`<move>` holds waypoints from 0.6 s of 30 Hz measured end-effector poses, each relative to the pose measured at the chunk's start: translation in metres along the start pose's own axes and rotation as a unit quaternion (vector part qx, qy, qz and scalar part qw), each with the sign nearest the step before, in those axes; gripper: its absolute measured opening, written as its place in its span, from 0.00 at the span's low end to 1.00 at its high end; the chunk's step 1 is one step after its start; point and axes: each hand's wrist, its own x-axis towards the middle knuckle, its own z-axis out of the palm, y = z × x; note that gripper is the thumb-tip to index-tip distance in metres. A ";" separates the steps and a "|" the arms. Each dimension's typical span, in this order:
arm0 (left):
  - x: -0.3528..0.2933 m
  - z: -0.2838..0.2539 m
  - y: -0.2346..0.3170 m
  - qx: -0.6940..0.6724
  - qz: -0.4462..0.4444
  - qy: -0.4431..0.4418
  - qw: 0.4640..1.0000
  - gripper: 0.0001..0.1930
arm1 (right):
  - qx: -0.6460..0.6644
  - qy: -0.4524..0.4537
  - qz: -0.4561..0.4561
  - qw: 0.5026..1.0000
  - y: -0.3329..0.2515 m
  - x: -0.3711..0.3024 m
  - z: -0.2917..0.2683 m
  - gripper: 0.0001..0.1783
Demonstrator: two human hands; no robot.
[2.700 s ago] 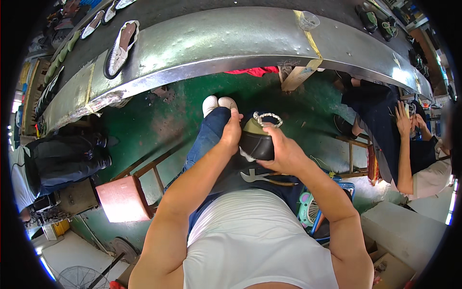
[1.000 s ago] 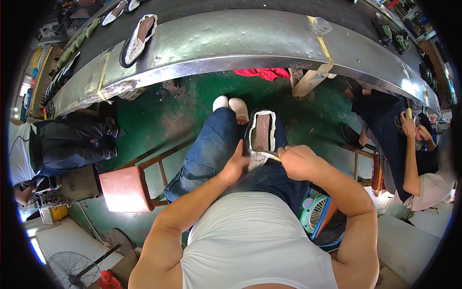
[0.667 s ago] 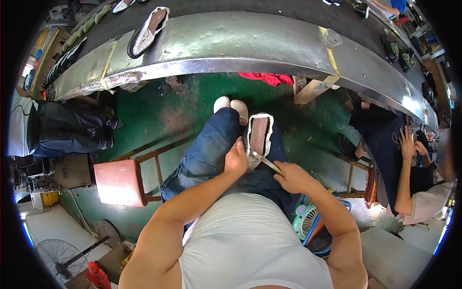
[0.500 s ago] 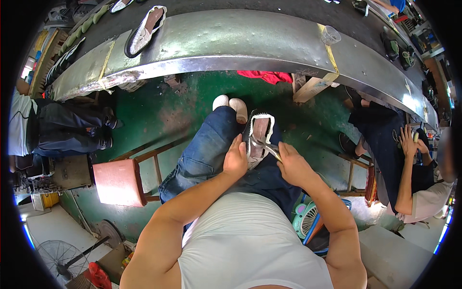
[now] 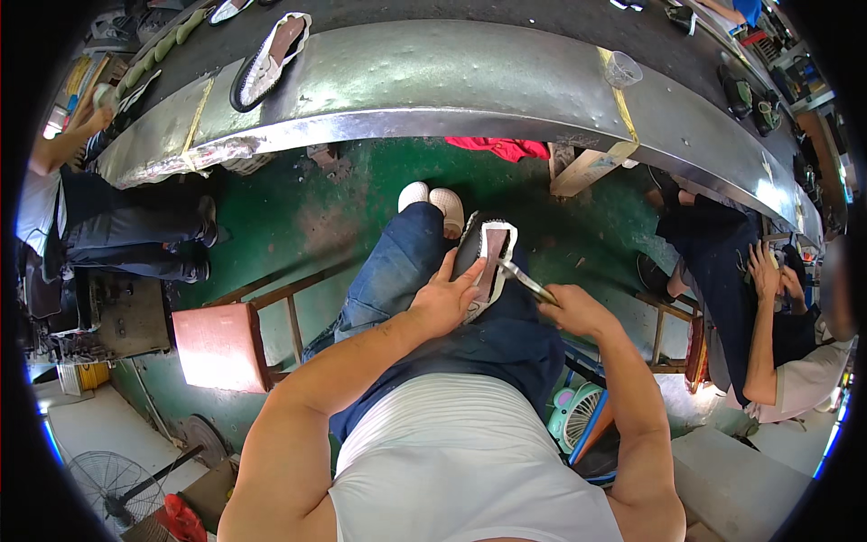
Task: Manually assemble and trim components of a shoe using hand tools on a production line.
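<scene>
Across my lap lies an unfinished shoe (image 5: 495, 242), bottom up, with a ragged white edge around a brown insole and a dark side. My left hand (image 5: 444, 300) grips it, with the fingers reaching over the insole's near left part. In my right hand (image 5: 578, 313) is a metal hand tool (image 5: 527, 281) with a slim handle; its exact kind is unclear. The tool's head meets or nearly meets the shoe's right edge; whether they touch I cannot tell. My right fingers are closed around the handle.
Ahead runs a metal-edged bench (image 5: 470, 77) carrying another unfinished shoe (image 5: 273, 63) and a clear cup (image 5: 623, 69). A reddish stool (image 5: 219, 346) stands at left. A small green fan (image 5: 576, 411) is by my right side. People sit or stand at both sides.
My right hand and the tool have moved right, from over the insole to the shoe's right edge. My left fingers have shifted from the shoe's side onto the insole. The left co-worker's arm now reaches to the bench.
</scene>
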 end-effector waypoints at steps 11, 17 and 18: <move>-0.002 -0.014 0.005 0.041 0.055 -0.055 0.996 0.28 | -0.005 0.124 -0.038 0.992 -0.014 0.028 0.037 0.23; -0.019 0.016 -0.023 -0.160 0.041 0.041 0.985 0.35 | 0.039 0.088 -0.034 0.995 -0.032 0.010 0.034 0.25; -0.020 0.014 -0.020 -0.190 -0.020 0.026 0.981 0.37 | 0.070 0.080 -0.054 0.993 -0.031 0.008 0.037 0.25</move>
